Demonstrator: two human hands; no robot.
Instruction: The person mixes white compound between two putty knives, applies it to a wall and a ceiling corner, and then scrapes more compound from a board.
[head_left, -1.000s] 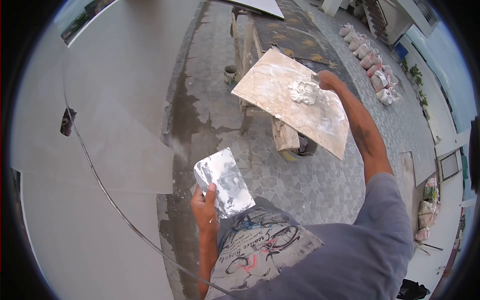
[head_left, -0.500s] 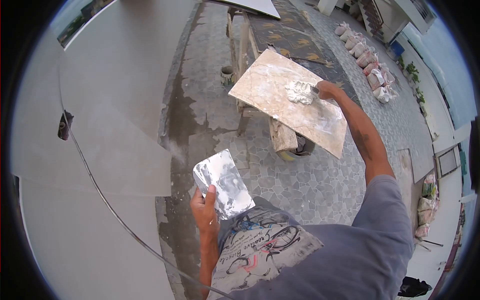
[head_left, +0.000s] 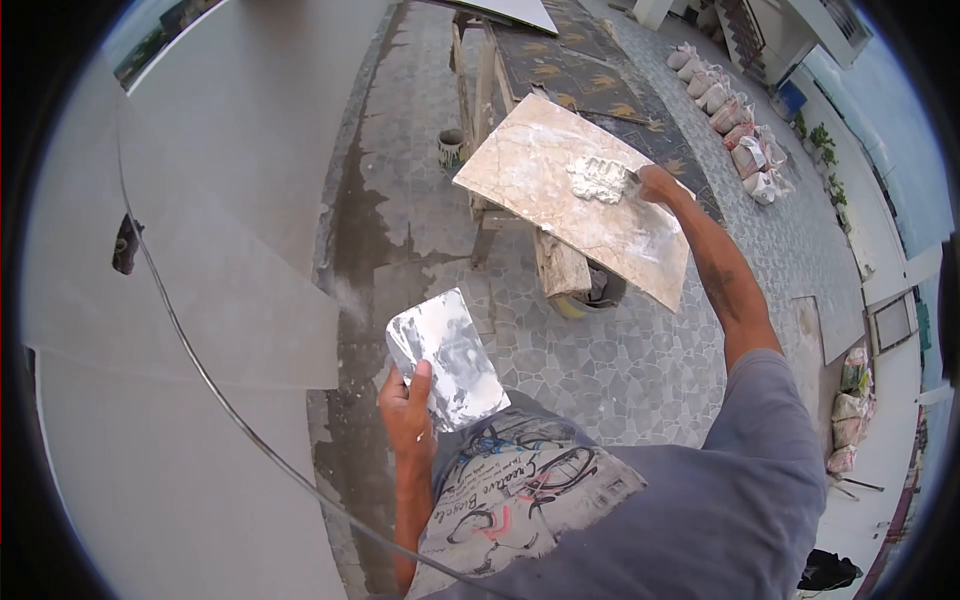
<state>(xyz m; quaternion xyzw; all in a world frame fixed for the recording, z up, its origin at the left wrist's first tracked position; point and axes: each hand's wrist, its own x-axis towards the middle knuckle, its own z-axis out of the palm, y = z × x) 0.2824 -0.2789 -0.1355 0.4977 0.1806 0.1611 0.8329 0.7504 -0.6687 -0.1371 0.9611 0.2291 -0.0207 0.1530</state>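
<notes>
My left hand [head_left: 408, 400] is closed on the lower left edge of a metal plate [head_left: 450, 355] smeared with white paste, with the thumb on its face. At the right side of a beige marbled board [head_left: 530, 150], my right hand [head_left: 658, 185] is closed round a small tool whose grey end [head_left: 633, 177] shows only in part. That end touches a heap of white paste [head_left: 598, 179] on the board. The board rests on a wooden stand [head_left: 562, 265], and white smears mark its surface.
A pale wall [head_left: 220, 200] fills the left, with a cable [head_left: 200, 365] hanging before it. A paint-stained can [head_left: 451, 148] stands behind the board, a bucket [head_left: 612, 296] beneath it. Filled sacks [head_left: 735, 125] line the back right. A dark patterned surface [head_left: 570, 60] lies beyond the board.
My right hand and the tool have shifted very slightly at the right edge of the paste. The metal plate has tilted a little in my left hand. The whole view has moved slightly.
</notes>
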